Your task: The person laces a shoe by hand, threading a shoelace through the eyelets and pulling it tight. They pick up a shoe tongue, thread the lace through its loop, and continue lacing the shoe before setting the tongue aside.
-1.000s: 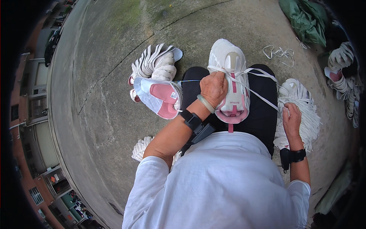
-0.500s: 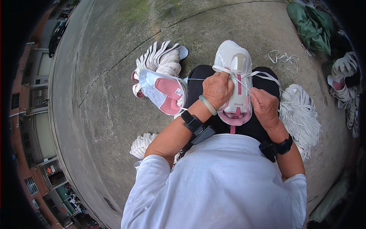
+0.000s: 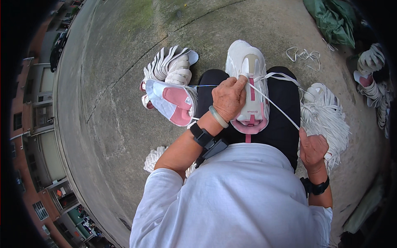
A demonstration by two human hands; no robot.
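A white shoe upper (image 3: 244, 60) with a pink tongue stripe and pink collar lies across my lap, toe pointing away from me. My left hand (image 3: 229, 98) is closed on its left edge by the eyelets; its fingertips are partly hidden. A white shoelace (image 3: 278, 106) runs taut from the eyelets down to my right hand (image 3: 313, 149), closed in a pinch on its end beyond my right thigh. Another length of lace loops off to the right over my knee. Left of my leg, a pink-lined upper (image 3: 167, 97) lies on its side, a thin thread stretching from it toward my left hand.
Stacked white uppers (image 3: 170, 65) stand at the left on the concrete floor (image 3: 124, 82). A thick bundle of white laces (image 3: 324, 115) hangs close to my right knee. Loose laces (image 3: 304, 57) lie farther off, near a green sack (image 3: 333, 22). More stacked uppers (image 3: 371, 60) are at far right.
My right hand has moved down and right, away from the shoe upper, drawing the shoelace out straight. My left hand stays at the eyelets. The whole view has shifted slightly.
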